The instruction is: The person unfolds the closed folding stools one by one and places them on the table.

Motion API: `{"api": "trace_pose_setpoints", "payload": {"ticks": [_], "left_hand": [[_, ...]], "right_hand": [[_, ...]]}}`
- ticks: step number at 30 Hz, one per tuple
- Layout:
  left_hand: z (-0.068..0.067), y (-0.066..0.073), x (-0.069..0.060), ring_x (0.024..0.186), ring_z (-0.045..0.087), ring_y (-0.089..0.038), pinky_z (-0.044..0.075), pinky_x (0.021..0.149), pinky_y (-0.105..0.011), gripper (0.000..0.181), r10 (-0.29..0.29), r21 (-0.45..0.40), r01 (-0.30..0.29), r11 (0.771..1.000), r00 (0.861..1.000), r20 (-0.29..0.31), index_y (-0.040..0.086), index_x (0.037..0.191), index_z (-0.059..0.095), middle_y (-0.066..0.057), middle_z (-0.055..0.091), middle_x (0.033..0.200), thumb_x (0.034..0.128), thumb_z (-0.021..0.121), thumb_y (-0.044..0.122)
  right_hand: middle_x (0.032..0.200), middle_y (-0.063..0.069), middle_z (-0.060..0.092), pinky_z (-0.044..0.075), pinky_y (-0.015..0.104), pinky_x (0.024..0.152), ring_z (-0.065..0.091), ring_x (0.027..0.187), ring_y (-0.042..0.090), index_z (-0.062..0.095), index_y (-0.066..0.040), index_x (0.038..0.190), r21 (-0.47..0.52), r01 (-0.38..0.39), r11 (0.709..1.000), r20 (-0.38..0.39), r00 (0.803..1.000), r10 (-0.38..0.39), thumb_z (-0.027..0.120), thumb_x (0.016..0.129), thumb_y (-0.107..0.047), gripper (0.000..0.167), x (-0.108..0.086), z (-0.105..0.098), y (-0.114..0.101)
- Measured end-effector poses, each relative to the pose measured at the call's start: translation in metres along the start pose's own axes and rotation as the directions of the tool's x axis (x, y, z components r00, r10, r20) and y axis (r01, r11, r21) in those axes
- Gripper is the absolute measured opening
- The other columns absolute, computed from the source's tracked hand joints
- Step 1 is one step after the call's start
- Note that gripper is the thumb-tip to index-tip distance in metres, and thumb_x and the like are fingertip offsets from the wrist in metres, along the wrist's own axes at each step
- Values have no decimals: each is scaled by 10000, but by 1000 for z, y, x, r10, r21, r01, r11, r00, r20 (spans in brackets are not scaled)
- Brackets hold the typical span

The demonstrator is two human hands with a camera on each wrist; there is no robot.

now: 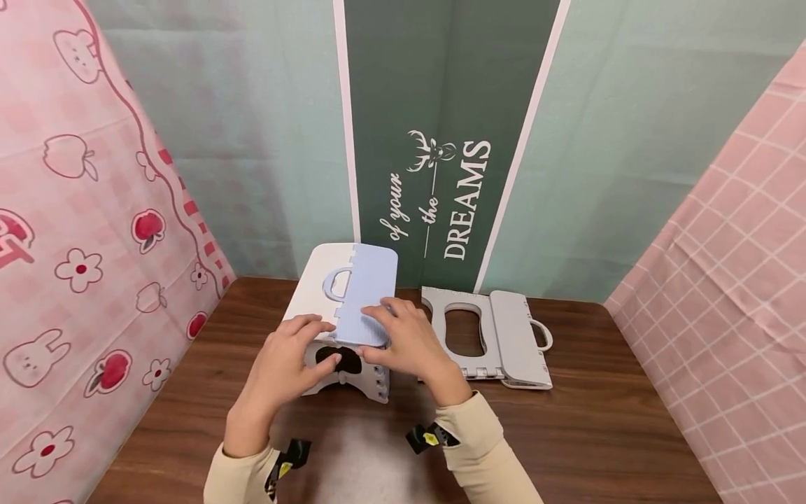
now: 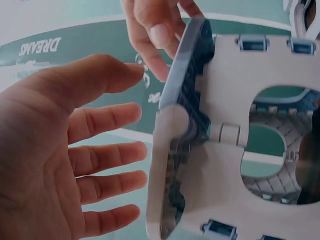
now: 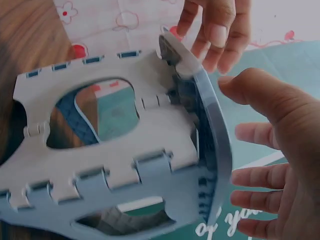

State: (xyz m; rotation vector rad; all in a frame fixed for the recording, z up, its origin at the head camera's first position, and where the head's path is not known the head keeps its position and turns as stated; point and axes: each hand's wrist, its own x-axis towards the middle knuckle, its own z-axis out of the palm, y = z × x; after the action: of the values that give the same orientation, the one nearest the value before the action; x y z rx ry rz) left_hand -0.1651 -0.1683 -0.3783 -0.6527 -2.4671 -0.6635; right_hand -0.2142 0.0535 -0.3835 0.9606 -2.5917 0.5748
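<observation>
An unfolded folding step stool [image 1: 374, 276] stands on the table, its top half white and half light blue with a blue loop handle [image 1: 330, 285]. My left hand [image 1: 280, 357] is over the near edge of the white half, fingers spread and slightly bent. Over the blue half is my right hand [image 1: 406, 339], its fingers also spread. In the left wrist view, the left fingers [image 2: 107, 157] point at the stool's top with a small gap. The right fingers [image 3: 260, 175] look just as near in the right wrist view. Neither hand grips the stool.
A second, grey-white folding stool [image 1: 513, 329] lies folded flat on the brown wooden table [image 1: 598, 406], right of the standing one. A green printed cloth [image 1: 453, 84] hangs behind. Pink patterned cloths [image 1: 107, 280] flank both sides.
</observation>
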Motion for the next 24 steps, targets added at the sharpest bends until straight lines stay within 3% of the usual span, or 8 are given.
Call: {"api": "trace_pose_setpoints", "payload": {"ticks": [12, 24], "left_hand": [[13, 22, 11, 980, 557, -307, 445, 728, -498, 380, 42, 19, -43, 999, 998, 48, 94, 1017, 665, -102, 599, 1067, 703, 774, 279], [33, 39, 21, 977, 557, -281, 447, 744, -479, 410, 94, 49, -98, 994, 992, 81, 109, 1052, 654, -100, 592, 1086, 700, 766, 287]], "right_hand": [[1247, 176, 506, 356, 533, 917, 441, 1170, 350, 597, -145, 1230, -24, -65, 998, 25, 998, 66, 746, 720, -450, 613, -17, -18, 15], [1296, 204, 471, 374, 571, 864, 432, 1175, 383, 579, -165, 1252, -33, -95, 995, 58, 994, 97, 737, 726, -467, 626, -31, -25, 23]]}}
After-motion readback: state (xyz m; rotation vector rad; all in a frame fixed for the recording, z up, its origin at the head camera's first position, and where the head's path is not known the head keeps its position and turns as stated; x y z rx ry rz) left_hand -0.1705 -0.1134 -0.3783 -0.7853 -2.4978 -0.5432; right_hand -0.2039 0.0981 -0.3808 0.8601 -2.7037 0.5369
